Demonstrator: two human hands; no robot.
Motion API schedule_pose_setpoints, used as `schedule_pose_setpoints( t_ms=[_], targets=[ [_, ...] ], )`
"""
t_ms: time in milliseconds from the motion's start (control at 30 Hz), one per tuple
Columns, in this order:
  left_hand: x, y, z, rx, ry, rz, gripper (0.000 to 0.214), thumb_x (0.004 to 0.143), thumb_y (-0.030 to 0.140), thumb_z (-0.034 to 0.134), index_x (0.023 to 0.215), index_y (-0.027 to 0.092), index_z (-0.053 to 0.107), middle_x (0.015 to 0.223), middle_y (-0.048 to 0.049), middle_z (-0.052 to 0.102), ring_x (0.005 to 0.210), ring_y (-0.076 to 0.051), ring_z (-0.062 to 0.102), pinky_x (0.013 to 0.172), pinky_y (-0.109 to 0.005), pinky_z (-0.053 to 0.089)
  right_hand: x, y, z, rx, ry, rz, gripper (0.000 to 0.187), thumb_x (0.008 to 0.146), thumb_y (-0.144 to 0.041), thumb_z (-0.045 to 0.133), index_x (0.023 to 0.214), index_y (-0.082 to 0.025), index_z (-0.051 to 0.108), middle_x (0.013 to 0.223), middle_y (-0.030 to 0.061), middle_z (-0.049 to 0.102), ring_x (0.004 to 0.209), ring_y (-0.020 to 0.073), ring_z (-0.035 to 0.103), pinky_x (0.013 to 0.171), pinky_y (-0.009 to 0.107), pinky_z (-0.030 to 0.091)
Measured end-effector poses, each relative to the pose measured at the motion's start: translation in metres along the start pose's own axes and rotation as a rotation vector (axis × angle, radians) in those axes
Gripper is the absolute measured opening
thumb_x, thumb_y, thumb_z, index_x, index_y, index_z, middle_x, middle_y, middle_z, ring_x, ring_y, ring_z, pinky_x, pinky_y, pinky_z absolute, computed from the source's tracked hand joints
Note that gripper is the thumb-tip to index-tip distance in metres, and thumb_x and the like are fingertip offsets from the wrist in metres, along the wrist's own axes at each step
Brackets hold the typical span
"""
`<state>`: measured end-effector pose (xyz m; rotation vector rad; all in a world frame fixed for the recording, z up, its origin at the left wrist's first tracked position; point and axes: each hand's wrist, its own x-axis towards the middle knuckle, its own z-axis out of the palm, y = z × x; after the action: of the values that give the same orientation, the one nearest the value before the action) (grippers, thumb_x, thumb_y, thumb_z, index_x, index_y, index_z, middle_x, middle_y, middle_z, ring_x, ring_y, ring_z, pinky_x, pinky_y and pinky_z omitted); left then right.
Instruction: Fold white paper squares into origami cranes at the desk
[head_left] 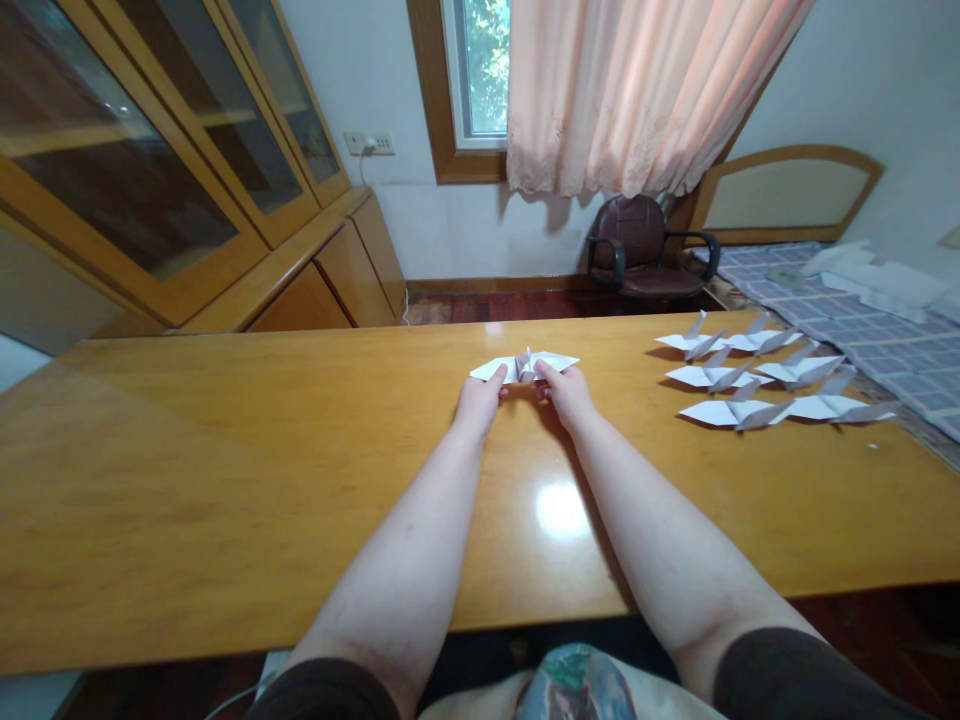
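A white folded paper crane (525,367) with its wings spread to both sides is held above the far half of the wooden table. My left hand (482,395) pinches its left wing, thumb on top and fingers beneath. On the other side, my right hand (568,393) grips the right wing the same way. The crane's folded middle stands up between my two thumbs. My fingertips under the paper are mostly hidden.
Several finished paper cranes (739,410) stand in rows at the table's right end. The wooden table (225,480) stretches wide to the left. Beyond it are a brown armchair (637,245), a glass-door cabinet (247,230) and a bed (885,330) on the right.
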<state>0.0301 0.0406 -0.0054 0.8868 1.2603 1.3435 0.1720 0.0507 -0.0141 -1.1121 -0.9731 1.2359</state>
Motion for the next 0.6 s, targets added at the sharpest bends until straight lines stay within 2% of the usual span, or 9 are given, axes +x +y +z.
schedule_pose_setpoints(
  t_ms=[133,333,500,600],
  targets=[
    [0.0001,0.0010,-0.0002,0.023,0.028,-0.020,0.018,0.079,0.031,0.066,0.081,0.014,0.070,0.068,-0.0033,0.066,0.052,-0.011,0.052,0.052,-0.022,0.039,0.0014,-0.0009,-0.0006,0.021,0.028,0.026,0.032,0.066,-0.046,0.070,0.075,-0.017,0.061,0.058,0.0001,0.060,0.049,0.0126,0.050,0.044,0.024,0.037],
    [0.0003,0.0066,-0.0005,-0.116,0.132,-0.085,0.020,0.083,0.031,0.057,0.074,0.014,0.062,0.059,0.0008,0.058,0.049,-0.009,0.050,0.051,-0.020,0.039,0.0050,-0.0015,-0.0015,0.108,0.093,0.062,0.031,0.065,-0.045,0.069,0.075,-0.017,0.060,0.058,-0.0005,0.060,0.048,0.0122,0.049,0.042,0.024,0.035],
    [0.0012,0.0072,-0.0031,-0.136,0.188,-0.066,0.019,0.083,0.032,0.056,0.075,0.016,0.061,0.061,0.0019,0.058,0.049,-0.008,0.049,0.050,-0.019,0.037,0.0046,-0.0016,-0.0031,0.036,0.094,0.044,0.032,0.068,-0.049,0.065,0.070,-0.018,0.057,0.049,-0.0025,0.054,0.044,0.0118,0.044,0.041,0.025,0.031],
    [0.0014,0.0069,-0.0065,-0.061,0.252,-0.029,0.020,0.082,0.032,0.056,0.071,0.017,0.061,0.062,0.0012,0.058,0.050,-0.009,0.049,0.050,-0.020,0.037,0.0052,-0.0009,-0.0057,-0.008,0.159,0.012,0.034,0.071,-0.052,0.063,0.066,-0.020,0.054,0.045,-0.0034,0.051,0.042,0.0113,0.042,0.042,0.026,0.031]
  ],
)
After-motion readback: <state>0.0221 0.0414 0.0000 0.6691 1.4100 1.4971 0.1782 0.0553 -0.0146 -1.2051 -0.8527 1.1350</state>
